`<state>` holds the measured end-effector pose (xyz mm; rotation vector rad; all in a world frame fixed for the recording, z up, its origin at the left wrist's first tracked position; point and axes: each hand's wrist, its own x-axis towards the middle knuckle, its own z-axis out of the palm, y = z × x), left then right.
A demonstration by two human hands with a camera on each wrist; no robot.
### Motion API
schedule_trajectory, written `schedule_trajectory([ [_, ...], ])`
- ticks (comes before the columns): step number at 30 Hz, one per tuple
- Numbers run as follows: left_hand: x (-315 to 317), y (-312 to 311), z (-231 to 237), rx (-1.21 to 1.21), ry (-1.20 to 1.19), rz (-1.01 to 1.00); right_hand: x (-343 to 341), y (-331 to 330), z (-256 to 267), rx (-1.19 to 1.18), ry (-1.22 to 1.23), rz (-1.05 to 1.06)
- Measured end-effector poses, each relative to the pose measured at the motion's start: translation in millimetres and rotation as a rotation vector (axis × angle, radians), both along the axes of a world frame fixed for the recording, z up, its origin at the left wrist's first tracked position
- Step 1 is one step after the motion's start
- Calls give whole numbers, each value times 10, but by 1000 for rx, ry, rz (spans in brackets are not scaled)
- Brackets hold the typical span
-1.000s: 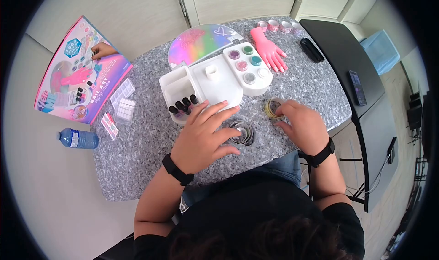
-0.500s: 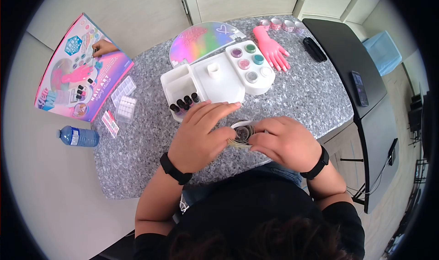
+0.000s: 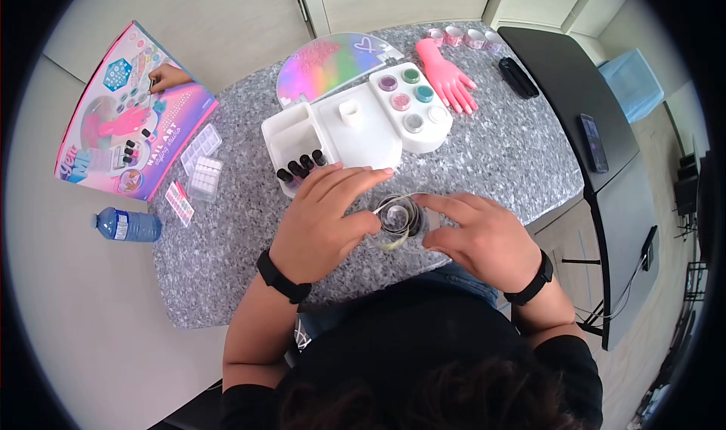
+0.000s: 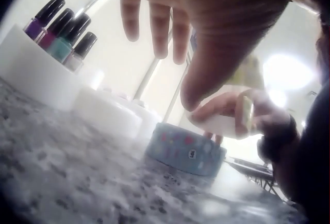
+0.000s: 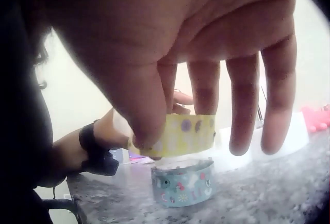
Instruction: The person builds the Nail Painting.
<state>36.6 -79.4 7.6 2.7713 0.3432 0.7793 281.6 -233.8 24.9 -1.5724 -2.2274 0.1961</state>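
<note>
Near the front of the table, my left hand (image 3: 318, 222) and right hand (image 3: 484, 237) meet over a roll of yellow patterned tape (image 5: 193, 134). The right thumb and index finger grip the roll at its sides, while the other right fingers stay straight. On the opposite side, the left thumb and index finger pinch its edge, with the index fingertip hidden behind the thumb in the left wrist view. The remaining left fingers extend toward the nail polish bottles (image 4: 62, 33). Directly below the yellow roll, a teal patterned tape roll (image 5: 185, 185) sits on the tabletop.
Beyond the hands stands a white tray (image 3: 363, 146) with glitter pots (image 3: 401, 102) and a rainbow lid (image 3: 325, 63). A pink model hand (image 3: 446, 78) lies behind it. On the left are a box (image 3: 128, 120), nail cases (image 3: 204, 179) and a water bottle (image 3: 127, 224).
The right hand has brought the yellow tape roll leftward, over the other roll. The left index finger and thumb have closed together on the yellow roll's edge.
</note>
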Motion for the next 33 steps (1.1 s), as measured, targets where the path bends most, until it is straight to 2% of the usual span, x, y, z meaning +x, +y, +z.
schedule_trajectory([
  [4, -5, 17, -13, 16, 17, 3, 19, -24, -14, -48, -3, -2],
  [13, -66, 60, -54, 128, 109, 187, 23, 136, -169, -96, 35, 1],
  [17, -77, 65, -32, 96, 178, 154, 8, 220, -198, -62, 39, 67],
  [22, -66, 32, 3, 76, 203, 121, -81, 265, -227, -57, 90, 26],
  [24, -65, 22, 32, -36, 205, 18, -117, 275, -248, -53, 115, 3],
  [33, 4, -9, -70, -109, 193, -117, -157, 347, -375, -46, 62, 17],
])
